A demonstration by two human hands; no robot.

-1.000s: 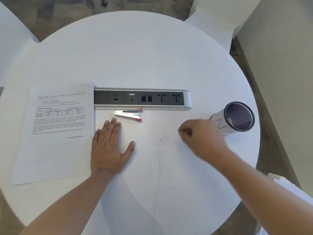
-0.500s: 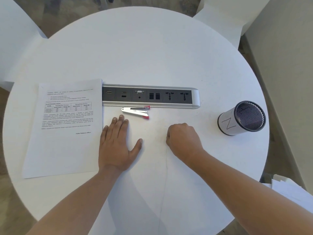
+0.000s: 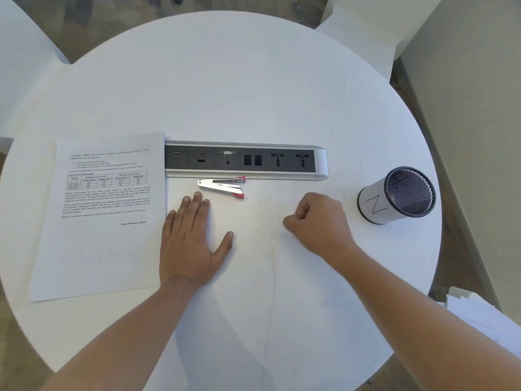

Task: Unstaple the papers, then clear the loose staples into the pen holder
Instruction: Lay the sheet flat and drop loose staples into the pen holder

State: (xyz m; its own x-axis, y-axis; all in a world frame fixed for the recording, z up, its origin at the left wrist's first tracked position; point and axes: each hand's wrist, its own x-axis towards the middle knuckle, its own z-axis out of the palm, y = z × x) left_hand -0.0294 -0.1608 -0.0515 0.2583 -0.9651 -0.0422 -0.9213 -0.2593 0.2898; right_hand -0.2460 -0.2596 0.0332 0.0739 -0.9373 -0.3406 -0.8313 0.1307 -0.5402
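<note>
- The round white bench [image 3: 225,94] fills most of the view; a thin dark line runs down its near half, from between the two hands towards the near edge
- The papers [image 3: 104,235], printed text with a small table, lie flat on the left part of the bench; their top right corner lies against the left end of the socket strip [image 3: 245,160]
- The socket strip, silver with a dark face of ports and plugs, sits across the middle of the bench
- More white sheets [image 3: 485,314] show at the lower right, beyond the bench edge
- The left hand [image 3: 191,244] lies palm down on the bench just right of the papers; its fingers are straight and together, the thumb is spread, and it grips nothing
- The right hand [image 3: 318,221] rests on the bench between the left hand and the pen holder [image 3: 394,198], apart from both; its fingers are curled into a fist with the thumb against the forefinger; nothing shows inside it, and a staple there would be too small to tell
- The pen holder, a dark mesh cup wrapped in white paper marked "N", stands on its base near the right edge of the bench; its contents cannot be made out
- The stapler [image 3: 222,187], silver with red tips, lies spread in a narrow V just in front of the socket strip; it is just beyond the left fingertips, not touching them
- Loose staples cannot be made out on the bench
</note>
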